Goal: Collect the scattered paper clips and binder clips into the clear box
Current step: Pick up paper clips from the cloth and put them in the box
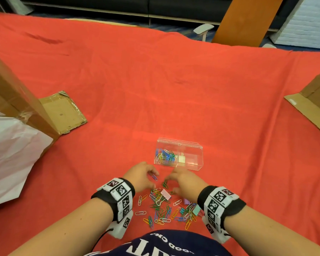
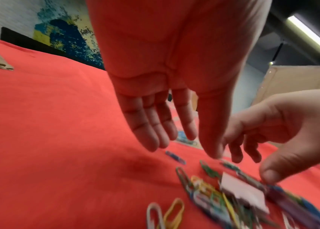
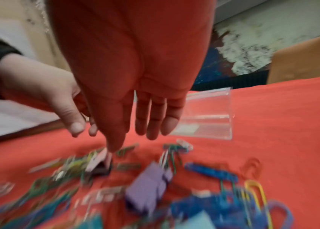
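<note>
While a bunch of coloured wire paper clips already lies in the left end of the clear rectangular plastic box (image 1: 179, 154), which stands on the red cloth-covered table (image 1: 174, 80) just beyond the hands, most of the loose coloured paper clips (image 1: 161, 209) remain scattered near the person, mixed with a pale pink binder clip (image 1: 165, 194), a lilac binder clip (image 1: 186, 201) and a mint-green binder clip (image 1: 196, 209). Both hands hover low over the far edge of that heap: the left hand (image 1: 141, 175) has its grip released, fingers straight and relaxed with nothing in them, and the right hand (image 1: 185, 180) is likewise slack and empty, its thumb close above the pink clip. The likeliest trouble, as I judge it, is that thin clips lying flat on soft cloth will slip from a pinch, or that tangled ones will lift as a chain and shed pieces short of the box. A sweeping hand could also nudge the light box away or tip it, spilling what is inside. One blue paper clip (image 1: 155, 177) lies apart toward the box and may be overlooked. As for writing, white letters on the dark shirt (image 1: 166, 244) at the near edge are upside down and cut off, so I cannot read them; the wristbands (image 1: 121, 194) carry black-and-white square code markers, not words. Brown cardboard boxes (image 1: 17, 100) at the left and right show no legible label.
</note>
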